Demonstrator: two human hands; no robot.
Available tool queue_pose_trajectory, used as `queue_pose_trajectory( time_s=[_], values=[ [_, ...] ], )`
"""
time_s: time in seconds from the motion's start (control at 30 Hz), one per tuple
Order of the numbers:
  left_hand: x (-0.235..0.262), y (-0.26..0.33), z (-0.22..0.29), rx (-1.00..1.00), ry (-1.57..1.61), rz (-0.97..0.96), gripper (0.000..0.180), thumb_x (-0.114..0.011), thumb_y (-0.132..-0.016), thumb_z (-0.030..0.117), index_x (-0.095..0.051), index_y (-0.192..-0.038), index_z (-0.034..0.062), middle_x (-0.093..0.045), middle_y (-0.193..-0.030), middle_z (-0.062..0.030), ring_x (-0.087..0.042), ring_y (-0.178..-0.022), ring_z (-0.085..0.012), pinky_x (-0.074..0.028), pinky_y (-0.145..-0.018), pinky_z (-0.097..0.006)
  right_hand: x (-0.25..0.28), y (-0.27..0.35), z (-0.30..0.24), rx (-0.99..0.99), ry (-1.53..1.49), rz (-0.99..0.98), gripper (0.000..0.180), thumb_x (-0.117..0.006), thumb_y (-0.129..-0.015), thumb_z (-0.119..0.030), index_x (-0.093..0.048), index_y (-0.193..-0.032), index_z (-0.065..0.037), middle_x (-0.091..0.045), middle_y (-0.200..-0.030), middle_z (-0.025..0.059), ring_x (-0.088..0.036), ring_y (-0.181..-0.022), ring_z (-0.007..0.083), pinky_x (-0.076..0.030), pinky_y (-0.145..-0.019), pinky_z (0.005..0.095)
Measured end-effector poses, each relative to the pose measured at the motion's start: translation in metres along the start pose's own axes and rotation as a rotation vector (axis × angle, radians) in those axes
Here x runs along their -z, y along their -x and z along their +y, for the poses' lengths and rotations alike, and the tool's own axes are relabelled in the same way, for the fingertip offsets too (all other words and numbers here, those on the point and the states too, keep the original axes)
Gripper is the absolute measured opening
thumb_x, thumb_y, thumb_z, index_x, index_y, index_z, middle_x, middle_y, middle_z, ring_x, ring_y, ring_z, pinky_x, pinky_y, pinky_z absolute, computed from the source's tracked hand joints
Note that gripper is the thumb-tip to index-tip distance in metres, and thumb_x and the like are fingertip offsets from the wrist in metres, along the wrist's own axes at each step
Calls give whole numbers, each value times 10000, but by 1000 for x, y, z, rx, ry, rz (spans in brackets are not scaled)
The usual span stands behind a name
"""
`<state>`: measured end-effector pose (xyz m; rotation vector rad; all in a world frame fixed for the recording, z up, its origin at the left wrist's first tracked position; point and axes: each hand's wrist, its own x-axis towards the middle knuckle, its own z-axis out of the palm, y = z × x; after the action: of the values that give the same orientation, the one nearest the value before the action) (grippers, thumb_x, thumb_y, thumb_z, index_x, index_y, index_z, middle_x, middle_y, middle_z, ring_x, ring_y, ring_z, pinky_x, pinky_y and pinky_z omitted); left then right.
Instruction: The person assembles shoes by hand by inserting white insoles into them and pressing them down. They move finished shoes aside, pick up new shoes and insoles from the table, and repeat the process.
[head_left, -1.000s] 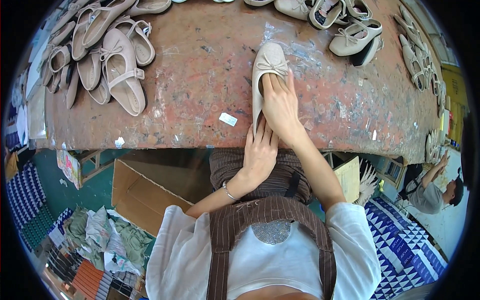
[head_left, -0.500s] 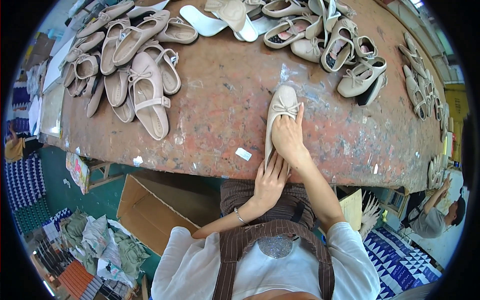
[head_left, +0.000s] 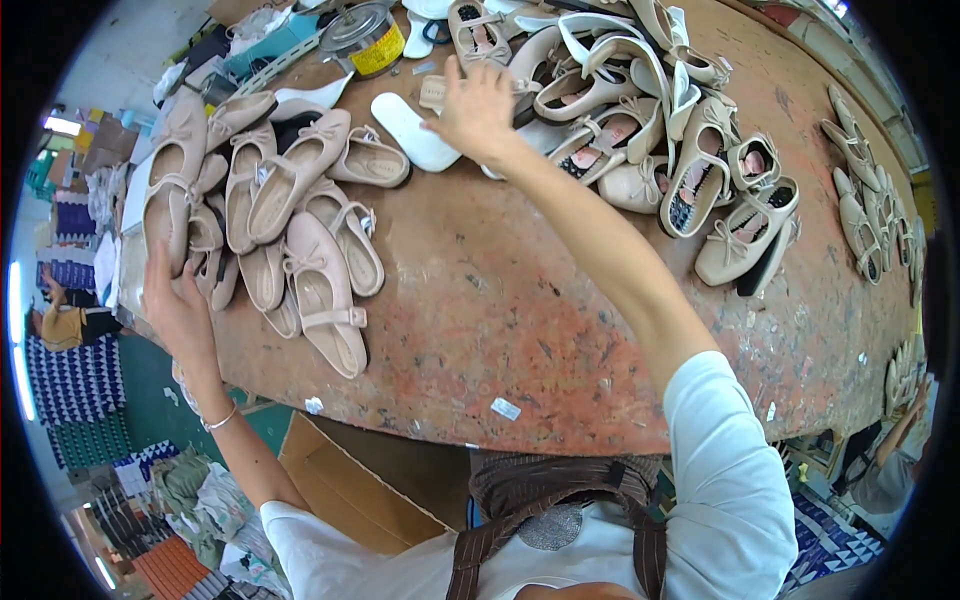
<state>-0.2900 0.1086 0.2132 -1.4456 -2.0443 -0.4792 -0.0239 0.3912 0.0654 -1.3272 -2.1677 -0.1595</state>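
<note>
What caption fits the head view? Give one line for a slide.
Right hand reaches over a white insole toward piled beige shoes; left hand rests on the shoe pile at the table edge.

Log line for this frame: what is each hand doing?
left hand: on beige shoe pile, table's left edge | right hand: open, reaching over white insole | nothing gripped

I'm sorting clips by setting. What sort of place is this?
Most likely a shoe-making workshop. A worn, stained workbench carries piles of unfinished beige strap shoes, loose white insoles and a tin can. The left hand touches the left pile; the right hand reaches toward the far heap.
</note>
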Motion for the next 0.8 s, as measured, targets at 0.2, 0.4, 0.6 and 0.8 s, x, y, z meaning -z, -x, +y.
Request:
queue_pose_trajectory(
  time_s=[0.2,0.4,0.6,0.8],
  values=[
    [-73,24,140,243,988,-309,478,-639,-942,105,-507,-1385,-15,-533,-1413,-145,-521,-1263,-214,-412,-1049,-343,27,8,10,-168,-397,-315,896,-729,-678,-157,-337,-1463,19,-521,-1253,253,-540,-1144,402,-437,-985,467],
    [-77,90,285,291,1823,-931,589,-662,-944,200,-332,-1398,23,-536,-1245,-104,-561,-1111,-193,-478,-950,-333,148,113,44,-610,-1624,-465,947,-857,-714,-139,-336,-1495,-12,-514,-1338,161,-508,-1229,236,-427,-1026,350],
    [-37,119,313,-150,1630,-1385,721,-571,-959,236,-189,-1524,3,-600,-1182,-172,-605,-968,-217,-509,-836,-358,207,193,108,-620,-1640,-580,853,-849,-706,-156,-444,-1436,22,-509,-1425,138,-490,-1301,198,-360,-1111,332],
    [-14,93,289,38,1687,-1669,575,-369,-993,219,-283,-1542,71,-662,-1108,-99,-470,-632,-77,-445,-555,-232,244,244,165,-759,-1683,-632,741,-748,-759,1,-431,-1428,-5,-610,-1291,124,-583,-1199,202,-429,-1059,357]
  ],
)
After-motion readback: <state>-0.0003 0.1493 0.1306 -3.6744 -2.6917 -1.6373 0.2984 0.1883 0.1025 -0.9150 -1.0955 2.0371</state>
